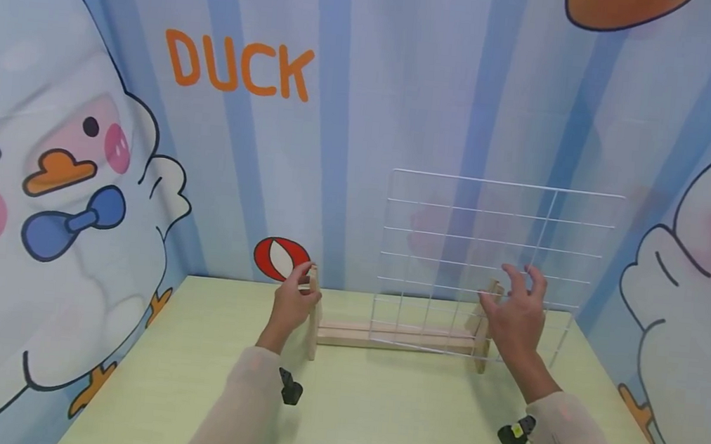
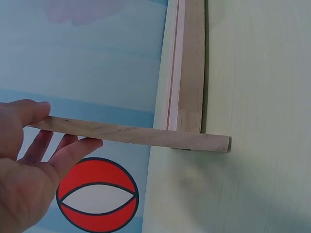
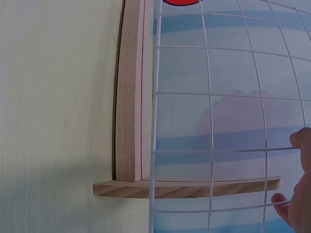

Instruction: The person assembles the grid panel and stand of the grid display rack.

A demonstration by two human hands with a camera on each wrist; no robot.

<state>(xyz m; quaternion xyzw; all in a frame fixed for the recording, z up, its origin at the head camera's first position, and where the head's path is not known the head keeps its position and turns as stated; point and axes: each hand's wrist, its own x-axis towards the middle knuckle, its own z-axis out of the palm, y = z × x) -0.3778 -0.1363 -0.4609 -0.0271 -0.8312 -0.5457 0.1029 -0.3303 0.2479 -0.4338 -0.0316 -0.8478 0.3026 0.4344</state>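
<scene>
A low wooden stand stands on the table, its crossbar [image 1: 345, 335] running between two upright end pieces. My left hand [image 1: 294, 306] pinches the top of the left end piece [image 2: 131, 134], thumb on one side and fingers on the other. My right hand [image 1: 519, 321] grips a white wire grid panel [image 1: 487, 241] by its wires, beside the right end piece [image 3: 184, 188]. The panel is raised upright and overlaps the stand's right half in the head view. In the right wrist view, only a thumb and a fingertip show at the wires.
The pale yellow table [image 1: 377, 414] carries the stand near its back edge. Behind hangs a blue striped cloth [image 1: 378, 111] printed with ducks and orange lettering. Each sleeved wrist wears a small black device, one left [image 1: 291, 388] and one right [image 1: 513, 436].
</scene>
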